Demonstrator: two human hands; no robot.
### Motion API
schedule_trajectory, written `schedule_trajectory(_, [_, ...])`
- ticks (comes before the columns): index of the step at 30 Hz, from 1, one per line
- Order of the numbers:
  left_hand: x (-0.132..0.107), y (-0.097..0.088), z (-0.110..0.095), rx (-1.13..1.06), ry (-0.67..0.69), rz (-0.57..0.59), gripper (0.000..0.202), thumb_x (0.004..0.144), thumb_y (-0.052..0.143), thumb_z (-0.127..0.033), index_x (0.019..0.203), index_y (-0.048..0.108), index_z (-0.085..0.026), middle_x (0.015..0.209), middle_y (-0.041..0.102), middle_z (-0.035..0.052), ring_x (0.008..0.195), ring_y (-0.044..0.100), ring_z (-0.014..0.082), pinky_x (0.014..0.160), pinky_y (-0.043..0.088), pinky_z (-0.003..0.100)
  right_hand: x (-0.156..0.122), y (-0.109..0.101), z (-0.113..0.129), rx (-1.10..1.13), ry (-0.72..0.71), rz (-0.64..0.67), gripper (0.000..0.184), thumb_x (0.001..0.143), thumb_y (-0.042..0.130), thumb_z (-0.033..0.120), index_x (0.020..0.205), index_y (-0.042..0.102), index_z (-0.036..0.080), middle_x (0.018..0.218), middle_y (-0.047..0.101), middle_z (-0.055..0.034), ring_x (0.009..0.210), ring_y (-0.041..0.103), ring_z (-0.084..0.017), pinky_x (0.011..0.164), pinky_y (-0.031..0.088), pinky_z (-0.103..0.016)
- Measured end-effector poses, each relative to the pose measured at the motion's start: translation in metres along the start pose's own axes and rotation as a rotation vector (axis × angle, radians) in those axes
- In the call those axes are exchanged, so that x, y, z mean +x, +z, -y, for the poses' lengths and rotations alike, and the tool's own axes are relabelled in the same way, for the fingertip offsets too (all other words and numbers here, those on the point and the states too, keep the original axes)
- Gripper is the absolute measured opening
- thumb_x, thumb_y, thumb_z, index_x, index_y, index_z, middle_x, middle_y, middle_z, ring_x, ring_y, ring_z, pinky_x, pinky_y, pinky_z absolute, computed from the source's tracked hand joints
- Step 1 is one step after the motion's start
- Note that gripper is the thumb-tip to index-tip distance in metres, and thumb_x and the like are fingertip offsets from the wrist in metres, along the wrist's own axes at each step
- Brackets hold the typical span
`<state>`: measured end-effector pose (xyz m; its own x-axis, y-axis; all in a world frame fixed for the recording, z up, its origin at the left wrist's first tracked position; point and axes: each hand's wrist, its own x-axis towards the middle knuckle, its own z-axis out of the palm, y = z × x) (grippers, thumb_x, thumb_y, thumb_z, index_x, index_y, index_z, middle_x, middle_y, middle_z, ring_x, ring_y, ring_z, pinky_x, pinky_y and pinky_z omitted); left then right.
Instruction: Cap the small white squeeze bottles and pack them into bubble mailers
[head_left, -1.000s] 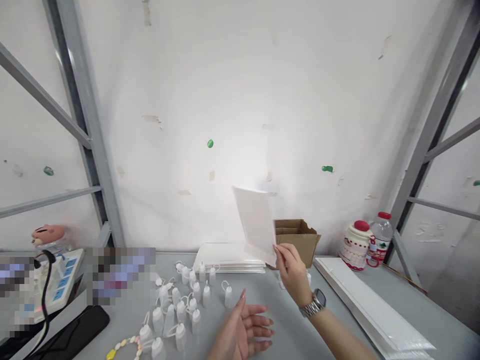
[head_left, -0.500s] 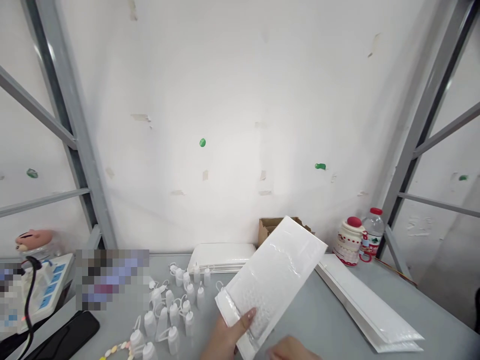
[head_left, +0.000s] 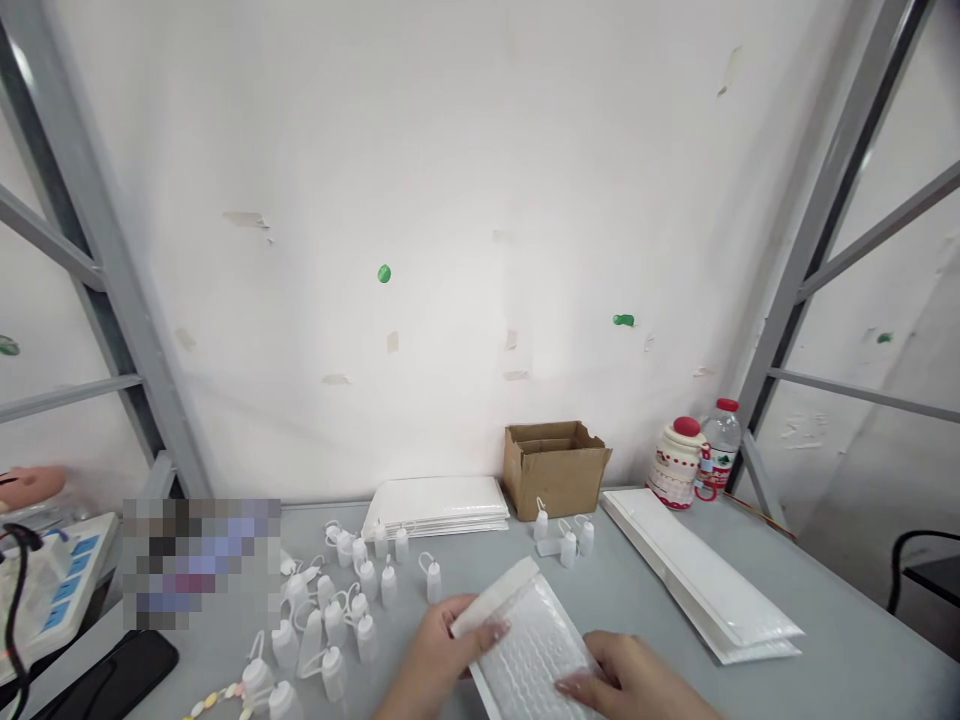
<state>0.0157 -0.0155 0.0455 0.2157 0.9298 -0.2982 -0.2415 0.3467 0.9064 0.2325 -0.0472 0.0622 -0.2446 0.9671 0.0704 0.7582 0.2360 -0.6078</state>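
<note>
A white bubble mailer [head_left: 525, 650] lies low over the grey table [head_left: 840, 650] at the bottom centre. My left hand [head_left: 431, 655] grips its left edge with the thumb on top. My right hand [head_left: 630, 680] rests on its right side, fingers curled onto the surface. Several small white squeeze bottles [head_left: 352, 610] with tethered caps stand just left of my left hand, and three more bottles [head_left: 566, 540] stand beyond the mailer.
A stack of white mailers [head_left: 439, 505] lies at the back, beside an open cardboard box [head_left: 555, 465]. A long pile of mailers [head_left: 697, 580] runs along the right. A red-lidded jar [head_left: 675, 465] and water bottle [head_left: 720, 440] stand by the shelf post. Left: power strip [head_left: 52, 580], black phone [head_left: 112, 680].
The mailer came down from being held upright in my right hand to lying low over the table. My left hand took its left edge and my right hand moved onto its right side.
</note>
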Motion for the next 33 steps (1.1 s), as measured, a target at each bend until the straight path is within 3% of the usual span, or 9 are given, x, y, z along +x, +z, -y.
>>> schedule_trajectory(3, [0.010, 0.001, 0.001, -0.096, 0.011, -0.054, 0.041, 0.051, 0.078, -0.039, 0.081, 0.066, -0.015, 0.068, 0.069, 0.0033, 0.068, 0.063, 0.0221, 0.062, 0.048, 0.031, 0.015, 0.002, -0.008, 0.273, 0.115, -0.005, 0.029, 0.076, 0.055, 0.039, 0.057, 0.061, 0.018, 0.048, 0.061, 0.0015, 0.042, 0.053, -0.013, 0.039, 0.035, -0.021])
schedule_trajectory(8, [0.014, 0.001, 0.009, -0.112, -0.084, -0.082, 0.041, 0.051, 0.076, -0.045, 0.075, 0.064, -0.015, 0.064, 0.070, 0.0041, 0.062, 0.065, 0.0217, 0.057, 0.049, 0.028, 0.057, -0.023, -0.032, 0.111, 0.079, -0.563, 0.032, 0.075, 0.053, 0.045, 0.089, 0.064, 0.018, 0.061, 0.063, -0.0004, 0.049, 0.056, -0.016, 0.049, 0.043, -0.027])
schedule_trajectory(10, [0.013, 0.003, 0.009, -0.121, -0.126, -0.083, 0.044, 0.053, 0.074, -0.047, 0.080, 0.063, -0.014, 0.065, 0.071, 0.0056, 0.062, 0.066, 0.0230, 0.056, 0.049, 0.029, 0.072, -0.023, -0.042, 0.040, 0.039, -0.643, 0.033, 0.073, 0.055, 0.045, 0.090, 0.066, 0.018, 0.064, 0.063, -0.0019, 0.052, 0.057, -0.018, 0.050, 0.043, -0.028])
schedule_trajectory(16, [0.010, 0.007, 0.003, -0.218, -0.163, -0.132, 0.039, 0.062, 0.068, -0.047, 0.080, 0.060, -0.013, 0.070, 0.073, 0.0089, 0.076, 0.067, 0.0267, 0.061, 0.051, 0.032, 0.086, -0.004, -0.042, 0.050, -0.032, -0.632, 0.033, 0.079, 0.051, 0.044, 0.063, 0.066, 0.019, 0.061, 0.061, -0.0039, 0.053, 0.056, -0.019, 0.050, 0.042, -0.030])
schedule_trajectory(19, [0.011, 0.007, 0.004, -0.234, -0.169, -0.125, 0.037, 0.063, 0.067, -0.047, 0.079, 0.061, -0.013, 0.071, 0.073, 0.0093, 0.079, 0.067, 0.0274, 0.064, 0.051, 0.034, 0.083, -0.010, -0.022, 0.139, -0.105, -0.613, 0.032, 0.082, 0.049, 0.044, 0.069, 0.066, 0.020, 0.064, 0.057, -0.0025, 0.057, 0.055, -0.017, 0.052, 0.044, -0.028])
schedule_trajectory(22, [0.011, 0.006, 0.004, -0.219, -0.186, -0.142, 0.039, 0.064, 0.067, -0.046, 0.082, 0.062, -0.012, 0.071, 0.073, 0.0103, 0.078, 0.067, 0.0279, 0.065, 0.051, 0.034, 0.079, -0.014, 0.005, 0.403, -0.218, -0.517, 0.026, 0.082, 0.050, 0.041, 0.074, 0.064, 0.020, 0.075, 0.053, -0.0022, 0.056, 0.052, -0.013, 0.046, 0.045, -0.025])
schedule_trajectory(25, [0.011, 0.007, 0.002, -0.213, -0.212, -0.147, 0.042, 0.066, 0.063, -0.048, 0.085, 0.061, -0.011, 0.069, 0.073, 0.0106, 0.076, 0.067, 0.0277, 0.063, 0.050, 0.034, 0.074, -0.004, 0.025, 0.544, -0.322, -0.435, 0.021, 0.082, 0.052, 0.036, 0.074, 0.063, 0.020, 0.080, 0.052, -0.0030, 0.060, 0.054, -0.013, 0.047, 0.048, -0.024])
schedule_trajectory(29, [0.007, 0.007, 0.000, -0.187, -0.173, -0.143, 0.044, 0.065, 0.062, -0.052, 0.083, 0.060, -0.011, 0.065, 0.072, 0.0096, 0.073, 0.068, 0.0269, 0.058, 0.048, 0.030, 0.065, 0.023, 0.028, 0.451, -0.395, -0.445, 0.014, 0.085, 0.049, 0.026, 0.079, 0.062, 0.022, 0.079, 0.059, -0.0032, 0.072, 0.058, -0.016, 0.063, 0.051, -0.027])
schedule_trajectory(33, [0.002, 0.004, -0.004, -0.176, -0.111, -0.077, 0.045, 0.062, 0.063, -0.055, 0.076, 0.061, -0.013, 0.063, 0.072, 0.0093, 0.076, 0.068, 0.0265, 0.063, 0.048, 0.030, 0.057, 0.038, 0.021, 0.340, -0.415, -0.486, 0.013, 0.085, 0.048, 0.022, 0.087, 0.061, 0.023, 0.082, 0.066, -0.0030, 0.079, 0.061, -0.017, 0.072, 0.049, -0.028])
